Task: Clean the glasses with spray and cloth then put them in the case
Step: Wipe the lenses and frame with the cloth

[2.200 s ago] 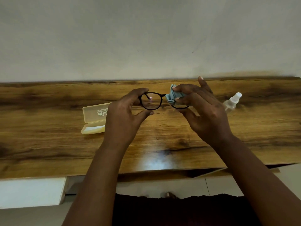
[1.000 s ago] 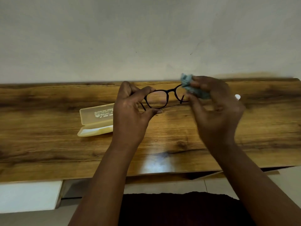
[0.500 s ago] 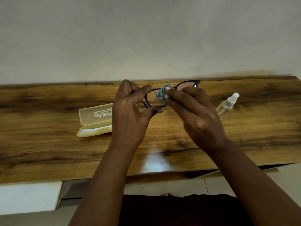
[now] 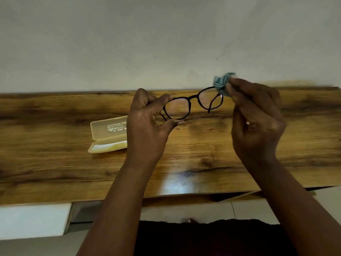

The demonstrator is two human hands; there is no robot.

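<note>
Black-framed glasses [image 4: 192,97] are held up over the wooden table [image 4: 55,163], their arms unfolded. My left hand [image 4: 147,126] pinches the left lens rim between thumb and fingers. My right hand [image 4: 256,122] grips a bunched light-blue cloth [image 4: 221,83] that touches the upper right corner of the frame. A pale yellow glasses case [image 4: 108,133] lies open on the table left of my left hand, partly hidden by it. The spray bottle is hidden behind my right hand.
A plain white wall [image 4: 166,34] rises right behind the table's far edge. Below the near edge lie a white panel [image 4: 33,220] and a tiled floor [image 4: 203,209]. My dark clothing fills the bottom middle.
My right hand has moved the cloth from the left lens out to the frame's upper right corner, now covering the spray bottle. My left hand keeps its hold on the glasses.
</note>
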